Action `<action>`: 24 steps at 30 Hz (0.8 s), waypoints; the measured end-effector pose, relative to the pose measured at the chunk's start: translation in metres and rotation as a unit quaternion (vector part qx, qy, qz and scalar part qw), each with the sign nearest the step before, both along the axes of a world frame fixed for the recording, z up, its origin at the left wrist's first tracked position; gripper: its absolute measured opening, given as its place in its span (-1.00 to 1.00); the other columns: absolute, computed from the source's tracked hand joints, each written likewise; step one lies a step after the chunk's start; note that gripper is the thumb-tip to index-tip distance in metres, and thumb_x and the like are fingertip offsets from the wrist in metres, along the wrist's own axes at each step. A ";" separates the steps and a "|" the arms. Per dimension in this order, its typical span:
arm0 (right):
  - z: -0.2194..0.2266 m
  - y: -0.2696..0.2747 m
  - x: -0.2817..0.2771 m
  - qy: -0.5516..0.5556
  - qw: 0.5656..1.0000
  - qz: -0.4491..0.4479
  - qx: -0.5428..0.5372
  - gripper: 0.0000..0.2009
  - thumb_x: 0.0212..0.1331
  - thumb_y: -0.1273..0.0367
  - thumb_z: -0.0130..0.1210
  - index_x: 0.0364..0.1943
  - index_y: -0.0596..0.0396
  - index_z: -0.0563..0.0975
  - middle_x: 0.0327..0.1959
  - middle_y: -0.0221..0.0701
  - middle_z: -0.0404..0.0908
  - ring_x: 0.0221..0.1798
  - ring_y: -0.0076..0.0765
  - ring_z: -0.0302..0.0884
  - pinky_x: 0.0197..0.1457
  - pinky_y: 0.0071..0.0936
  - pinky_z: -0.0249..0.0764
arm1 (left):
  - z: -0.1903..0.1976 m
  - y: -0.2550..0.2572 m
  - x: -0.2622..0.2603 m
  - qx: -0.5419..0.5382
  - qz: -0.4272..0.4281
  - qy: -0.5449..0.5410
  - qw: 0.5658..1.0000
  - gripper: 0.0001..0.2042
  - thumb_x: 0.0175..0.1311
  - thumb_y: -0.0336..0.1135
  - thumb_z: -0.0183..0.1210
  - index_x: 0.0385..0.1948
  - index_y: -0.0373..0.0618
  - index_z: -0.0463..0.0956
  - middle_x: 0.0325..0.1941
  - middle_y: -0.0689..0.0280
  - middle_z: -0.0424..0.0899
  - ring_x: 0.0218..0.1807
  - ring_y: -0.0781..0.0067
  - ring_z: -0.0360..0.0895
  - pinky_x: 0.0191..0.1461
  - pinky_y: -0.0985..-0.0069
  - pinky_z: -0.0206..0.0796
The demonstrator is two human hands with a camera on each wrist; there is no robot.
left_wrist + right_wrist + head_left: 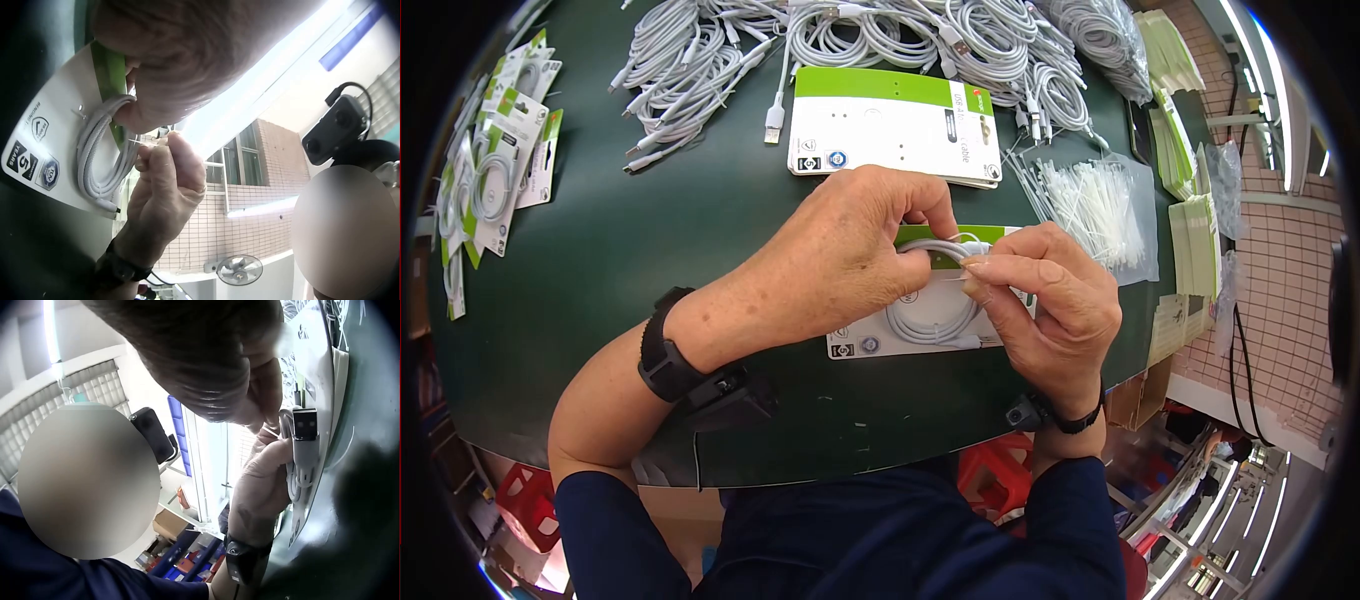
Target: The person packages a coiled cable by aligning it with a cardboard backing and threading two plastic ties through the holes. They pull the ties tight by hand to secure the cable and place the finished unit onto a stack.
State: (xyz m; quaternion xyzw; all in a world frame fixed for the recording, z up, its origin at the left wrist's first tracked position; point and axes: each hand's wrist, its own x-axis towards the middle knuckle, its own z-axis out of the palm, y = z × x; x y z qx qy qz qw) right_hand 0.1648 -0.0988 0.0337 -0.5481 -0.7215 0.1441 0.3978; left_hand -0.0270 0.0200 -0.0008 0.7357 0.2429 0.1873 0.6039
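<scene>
A white card with a green band lies on the dark green table under both hands. On it sits a coiled white cable, its USB plug standing out in the right wrist view. My left hand grips the coil and card at the green edge, thumb over the coil and fingers partly hidden behind. My right hand pinches a thin white cable tie between thumb and index finger beside the coil. In the left wrist view, the fingertips of both hands nearly meet at the coil's edge.
A stack of printed cards lies just beyond the hands. White cables pile along the far side. Loose cable ties spread over a plastic bag at right, near more card stacks. Carded cables lie at far left.
</scene>
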 end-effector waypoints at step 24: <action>-0.010 0.006 0.001 -0.059 0.993 0.047 0.088 -0.66 -0.22 0.69 0.46 -0.31 0.06 0.70 -0.30 -0.38 0.71 -0.39 -0.26 0.53 -0.39 -0.42 0.43 | 0.003 0.001 -0.001 0.005 0.005 -0.018 1.000 -0.86 0.16 -0.58 0.22 -0.25 -0.34 0.66 -0.31 0.23 0.78 -0.14 0.52 0.70 0.01 0.49 0.54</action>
